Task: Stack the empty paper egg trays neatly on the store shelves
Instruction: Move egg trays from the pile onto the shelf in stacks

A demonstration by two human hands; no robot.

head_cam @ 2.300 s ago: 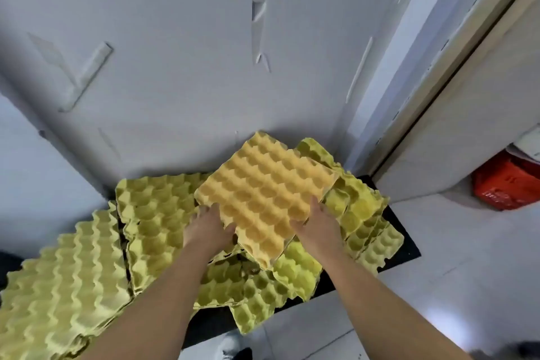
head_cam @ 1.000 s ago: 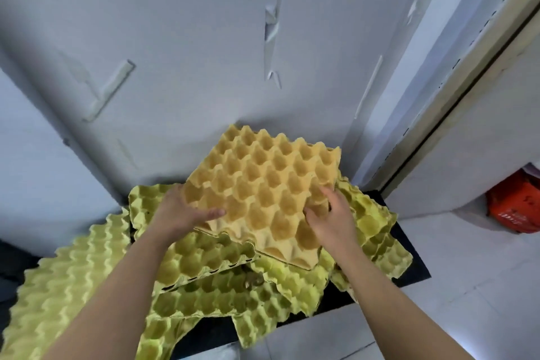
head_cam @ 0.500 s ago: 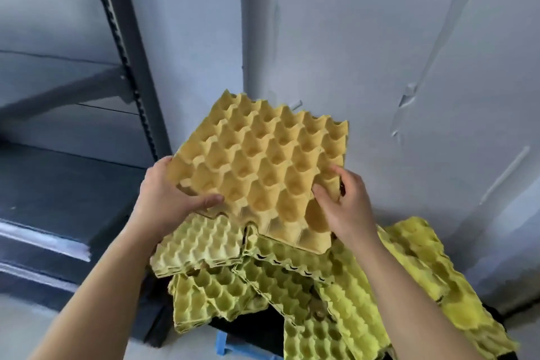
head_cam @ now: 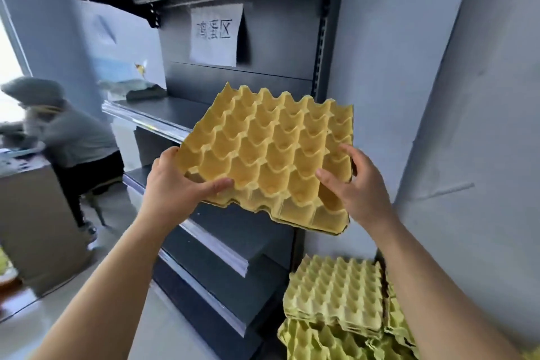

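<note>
Carry step, not yet placed. Holding orange egg tray [head_cam: 268, 161] at frame centre, tilted, in front of grey shelves [head_cam: 233, 242]. Gripped by left hand [head_cam: 172, 187] at left edge, thumb on top, and by right hand [head_cam: 359, 193] at right edge, fingers loosely curled. Next, probably: level out, slide flat onto a shelf.

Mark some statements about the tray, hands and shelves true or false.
1. The left hand and right hand both have a grip on the orange egg tray. True.
2. The tray rests on the shelf unit. False: it is held in the air in front of it.
3. A paper sign hangs on the unit's back panel. True.
4. The greenish trays lie on the unit. False: they are piled low, to its right.
5. The held tray contains eggs. False: its cups are empty.
</note>
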